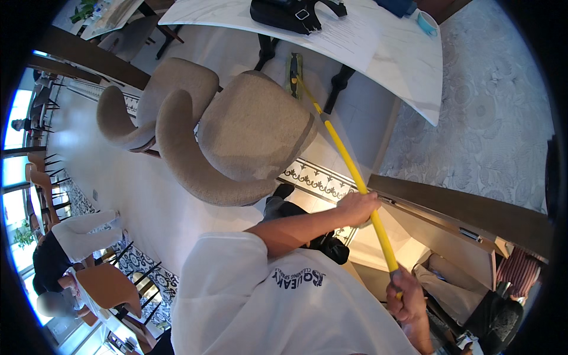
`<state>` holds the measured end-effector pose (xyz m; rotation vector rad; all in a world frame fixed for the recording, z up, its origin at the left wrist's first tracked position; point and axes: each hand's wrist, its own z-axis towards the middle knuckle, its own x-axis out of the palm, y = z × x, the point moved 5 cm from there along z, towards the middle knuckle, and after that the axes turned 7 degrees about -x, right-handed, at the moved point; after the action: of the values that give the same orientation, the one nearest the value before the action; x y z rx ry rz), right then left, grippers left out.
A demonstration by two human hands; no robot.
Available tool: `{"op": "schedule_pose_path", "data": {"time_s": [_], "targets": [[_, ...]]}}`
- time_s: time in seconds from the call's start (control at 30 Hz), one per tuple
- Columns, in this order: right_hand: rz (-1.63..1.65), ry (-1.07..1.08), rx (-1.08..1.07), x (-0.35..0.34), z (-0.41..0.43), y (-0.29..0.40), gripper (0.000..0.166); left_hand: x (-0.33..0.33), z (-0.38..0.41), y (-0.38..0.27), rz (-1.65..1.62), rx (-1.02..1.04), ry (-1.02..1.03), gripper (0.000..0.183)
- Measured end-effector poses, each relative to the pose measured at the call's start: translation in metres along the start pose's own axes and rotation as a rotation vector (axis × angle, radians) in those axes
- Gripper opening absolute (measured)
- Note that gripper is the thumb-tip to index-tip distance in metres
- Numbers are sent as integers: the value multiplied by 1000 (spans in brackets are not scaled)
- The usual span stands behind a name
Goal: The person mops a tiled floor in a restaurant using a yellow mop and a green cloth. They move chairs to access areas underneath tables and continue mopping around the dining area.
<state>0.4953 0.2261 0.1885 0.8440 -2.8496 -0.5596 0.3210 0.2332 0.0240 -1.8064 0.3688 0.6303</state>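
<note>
A flat mop with a yellow pole (346, 153) runs from the lower right up under a marble-look table (399, 66). Its dark head with a greenish pad (293, 66) lies on the floor tiles between the table's black legs. Partway down the pole, my left hand (360, 207) is closed around it, close to the edge of a dark wood panel. Lower, my right hand (404, 295) grips the grey and yellow end of the pole. Beige upholstered chairs (257, 126) stand left of the pole, the nearer one beside the mop head.
A black bag (284, 13), papers and a blue cup (427, 23) rest on the table. A patterned wall (475, 102) borders the right side. An open cabinet or drawer front (452, 244) is at lower right. Another person (49, 270) bends near chairs at far left.
</note>
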Motion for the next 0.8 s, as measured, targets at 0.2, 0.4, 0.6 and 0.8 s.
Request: {"op": "schedule_pose_path", "data": {"time_s": [0.2,0.4,0.6,0.8], "targets": [[108,197,-129,87,128,64,37,-79,92,116,162,-30,-221,14],[102,178,-118,53,142,18,38,-50,75,113,240,-120,-160,15],[175,76,-4,-8,-7,-1,45,0,-3,-16,-19,135,26,11],[54,99,-138,61,63,74,39,-76,64,65,-184,-123,-253,6]]}}
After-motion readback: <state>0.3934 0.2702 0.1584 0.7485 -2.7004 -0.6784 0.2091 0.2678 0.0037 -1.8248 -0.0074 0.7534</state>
